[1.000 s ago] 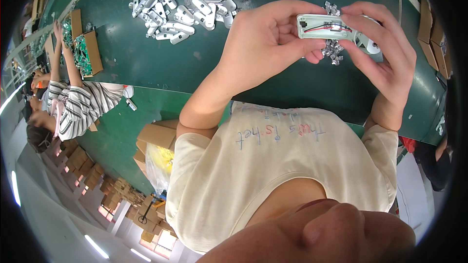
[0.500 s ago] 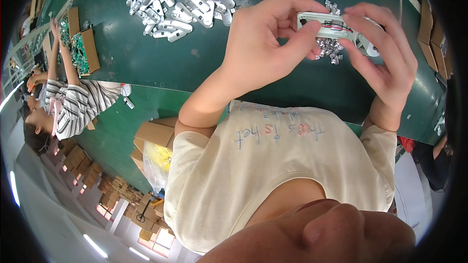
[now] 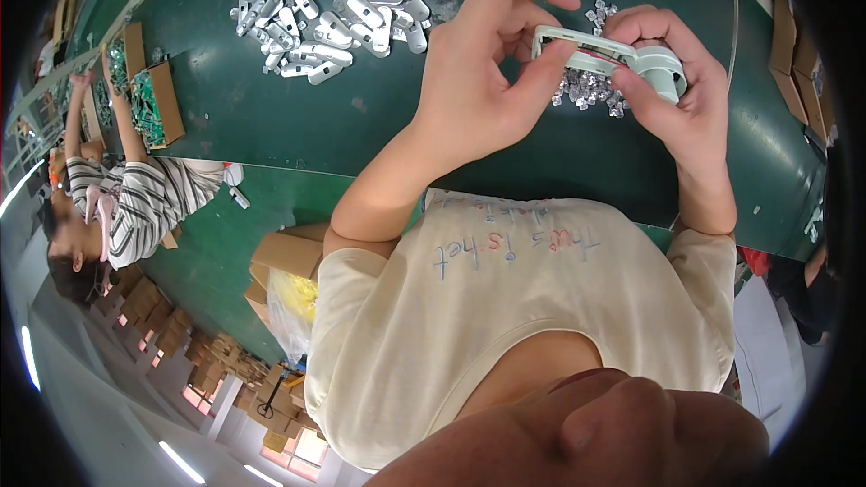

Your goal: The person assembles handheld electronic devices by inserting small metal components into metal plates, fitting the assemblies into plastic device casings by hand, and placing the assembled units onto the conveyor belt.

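Note:
A pale green plastic housing [image 3: 586,59] is held above the table between my two hands. It has a long open frame at one end and a round, cup-like part at the other, with a bit of red wire inside the frame. My left hand [image 3: 492,63] pinches the frame's left end with the thumb on the near side; its index finger is raised off it. My right hand [image 3: 681,81] grips the housing near the round part, thumb in front and fingers behind. Beneath the housing lies a pile of small shiny clear pieces [image 3: 586,90], partly hidden by it.
Silvery elongated covers [image 3: 334,13] are heaped on the green table [image 3: 298,117] at the far left. A cardboard box of green circuit boards [image 3: 167,99] stands further left, beside a co-worker in a striped top [image 3: 167,198]. Boxes [image 3: 789,59] stand at the right edge.
The housing has tipped and shifted slightly left, showing its round part more from the side. My right hand moved left with it, and my left index finger lifted off the frame.

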The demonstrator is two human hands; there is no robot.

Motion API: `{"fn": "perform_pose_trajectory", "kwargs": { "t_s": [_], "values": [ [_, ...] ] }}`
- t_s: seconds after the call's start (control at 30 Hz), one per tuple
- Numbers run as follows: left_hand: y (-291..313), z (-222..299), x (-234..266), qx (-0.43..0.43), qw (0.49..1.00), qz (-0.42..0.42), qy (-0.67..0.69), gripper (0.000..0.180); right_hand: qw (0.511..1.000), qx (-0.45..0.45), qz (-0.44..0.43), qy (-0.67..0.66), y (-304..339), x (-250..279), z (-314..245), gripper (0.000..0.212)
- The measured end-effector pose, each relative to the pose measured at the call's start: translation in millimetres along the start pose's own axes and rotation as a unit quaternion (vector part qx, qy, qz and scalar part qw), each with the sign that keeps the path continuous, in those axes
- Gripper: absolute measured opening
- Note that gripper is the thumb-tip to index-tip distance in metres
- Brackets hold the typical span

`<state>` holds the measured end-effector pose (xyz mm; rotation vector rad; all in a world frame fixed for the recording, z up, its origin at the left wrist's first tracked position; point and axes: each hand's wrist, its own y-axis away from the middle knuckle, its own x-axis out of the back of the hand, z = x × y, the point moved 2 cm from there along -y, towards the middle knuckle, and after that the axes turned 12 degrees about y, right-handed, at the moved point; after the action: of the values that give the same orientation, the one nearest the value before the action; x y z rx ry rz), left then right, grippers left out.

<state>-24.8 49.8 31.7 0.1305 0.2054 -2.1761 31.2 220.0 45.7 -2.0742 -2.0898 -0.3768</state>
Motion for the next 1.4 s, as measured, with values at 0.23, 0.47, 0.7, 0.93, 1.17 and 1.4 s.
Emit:
{"fn": "perform_pose_trajectory", "kwargs": {
  "t_s": [0.23, 0.47, 0.7, 0.93, 1.17, 1.4],
  "values": [
    [14, -45, 15, 0.091, 0.990, 0.107, 0.005, 0.047, 0.994, -0.053, -0.083, 0.042, -60, -3, 46, 0.016],
    [7, -33, 78, -0.056, 0.855, 0.207, -0.472, 0.012, 0.877, -0.002, 0.278, 0.391, -224, 84, 76, 0.040],
    [-31, -61, 86, 0.007, 0.872, 0.201, -0.447, 0.030, 0.801, 0.109, 0.316, 0.497, -212, 60, 78, 0.033],
    [-27, -44, 71, 0.117, 0.971, 0.171, -0.120, 0.015, 0.910, 0.037, -0.075, 0.405, -71, 29, 21, 0.010],
    [-16, -29, 35, 0.089, 0.976, 0.171, 0.097, 0.014, 0.892, 0.083, -0.036, 0.443, -42, 14, 75, 0.014],
    [-4, -22, 19, 0.024, 0.977, 0.177, 0.113, 0.013, 0.933, -0.004, -0.055, 0.355, -41, 3, 58, 0.009]
  ]
}}
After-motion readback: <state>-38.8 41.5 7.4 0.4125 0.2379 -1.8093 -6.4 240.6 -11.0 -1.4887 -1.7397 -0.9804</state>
